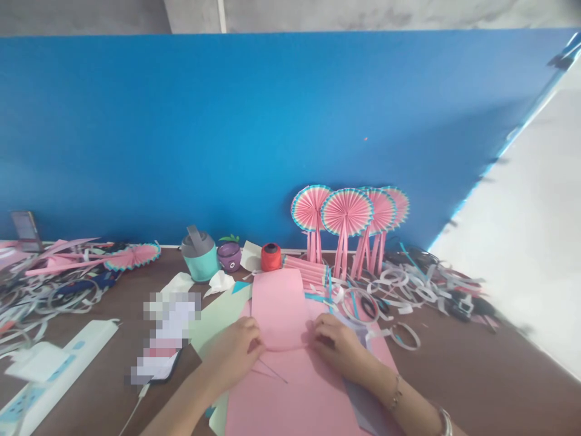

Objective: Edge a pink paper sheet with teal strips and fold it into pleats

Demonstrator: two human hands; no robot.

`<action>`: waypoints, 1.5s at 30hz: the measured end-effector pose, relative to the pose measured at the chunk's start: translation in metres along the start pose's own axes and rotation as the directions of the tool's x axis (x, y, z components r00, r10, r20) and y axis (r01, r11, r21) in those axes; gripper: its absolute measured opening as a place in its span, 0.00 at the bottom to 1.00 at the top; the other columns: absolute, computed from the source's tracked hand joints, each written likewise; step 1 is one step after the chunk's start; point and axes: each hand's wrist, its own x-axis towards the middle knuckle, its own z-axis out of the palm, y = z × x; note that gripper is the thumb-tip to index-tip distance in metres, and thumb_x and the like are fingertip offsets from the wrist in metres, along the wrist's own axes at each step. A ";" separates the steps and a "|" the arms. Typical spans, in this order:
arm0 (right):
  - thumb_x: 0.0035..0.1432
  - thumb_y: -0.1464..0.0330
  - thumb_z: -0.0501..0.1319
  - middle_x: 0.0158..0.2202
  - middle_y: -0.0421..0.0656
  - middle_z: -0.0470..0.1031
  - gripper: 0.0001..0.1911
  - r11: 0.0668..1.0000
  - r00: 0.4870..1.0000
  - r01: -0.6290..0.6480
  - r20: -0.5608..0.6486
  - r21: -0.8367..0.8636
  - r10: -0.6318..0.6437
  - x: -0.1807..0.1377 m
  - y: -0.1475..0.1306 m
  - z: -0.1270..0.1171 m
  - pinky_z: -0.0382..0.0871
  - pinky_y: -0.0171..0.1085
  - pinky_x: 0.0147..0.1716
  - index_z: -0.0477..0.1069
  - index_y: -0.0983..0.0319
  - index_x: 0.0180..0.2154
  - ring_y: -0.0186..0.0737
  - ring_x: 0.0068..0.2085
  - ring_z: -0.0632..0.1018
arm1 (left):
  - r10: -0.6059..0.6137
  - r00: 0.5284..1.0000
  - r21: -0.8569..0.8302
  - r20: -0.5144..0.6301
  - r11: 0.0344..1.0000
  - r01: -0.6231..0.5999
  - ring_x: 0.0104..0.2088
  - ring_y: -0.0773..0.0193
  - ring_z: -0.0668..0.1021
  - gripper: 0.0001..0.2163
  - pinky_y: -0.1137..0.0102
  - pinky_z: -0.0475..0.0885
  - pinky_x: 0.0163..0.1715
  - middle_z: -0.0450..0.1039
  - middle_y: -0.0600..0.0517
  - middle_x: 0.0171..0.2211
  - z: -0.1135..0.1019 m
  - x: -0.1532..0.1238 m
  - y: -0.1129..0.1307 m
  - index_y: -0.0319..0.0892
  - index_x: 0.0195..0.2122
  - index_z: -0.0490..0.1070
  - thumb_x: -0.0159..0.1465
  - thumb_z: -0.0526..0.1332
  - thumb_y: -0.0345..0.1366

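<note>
A pink paper strip (278,306) lies in front of me, its near edge turned up in a narrow fold. My left hand (233,351) is closed, fingertips pinching the left end of that fold. At the right end, the fingers of my right hand (340,346) are curled and pinch the same edge. Below the strip lies a larger pink sheet (290,406), over pale green paper (222,321). A thin needle-like piece (273,371) sticks out by my left fingertips; whether they hold it I cannot tell.
Finished pink pleated fans (347,212) lean on the blue partition (227,133). Behind the strip stand a red thread spool (271,257), a purple pot (229,257) and a teal cup (200,260). A phone (166,345) and power strip (59,369) lie left; white strip scraps (403,287) right.
</note>
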 end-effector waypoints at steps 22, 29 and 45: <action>0.51 0.75 0.57 0.28 0.42 0.69 0.11 0.978 0.978 -0.204 -0.035 0.050 0.206 0.014 0.010 0.009 0.66 0.37 0.34 0.60 0.60 0.19 0.38 0.33 0.72 | -0.153 0.988 0.056 -0.034 0.986 0.155 0.43 0.57 0.74 0.09 0.65 0.67 0.44 0.71 0.50 0.36 -0.001 0.011 -0.008 0.43 0.22 0.67 0.60 0.57 0.34; 0.48 0.77 0.57 0.28 0.41 0.69 0.11 0.976 0.977 -0.206 -0.033 0.066 0.209 0.015 0.010 0.008 0.66 0.36 0.33 0.61 0.60 0.19 0.38 0.32 0.72 | -0.158 0.987 0.070 -0.009 0.985 0.158 0.45 0.58 0.74 0.08 0.65 0.67 0.44 0.71 0.50 0.38 -0.003 0.008 -0.006 0.43 0.23 0.67 0.60 0.58 0.34; 0.52 0.77 0.57 0.32 0.43 0.70 0.06 0.971 0.983 -0.185 -0.027 -0.153 0.183 0.013 -0.001 0.006 0.66 0.38 0.35 0.67 0.62 0.27 0.40 0.35 0.72 | 0.059 0.997 0.346 -0.039 0.937 -0.042 0.49 0.54 0.70 0.16 0.61 0.65 0.47 0.70 0.47 0.47 0.005 0.002 0.000 0.45 0.47 0.72 0.62 0.54 0.26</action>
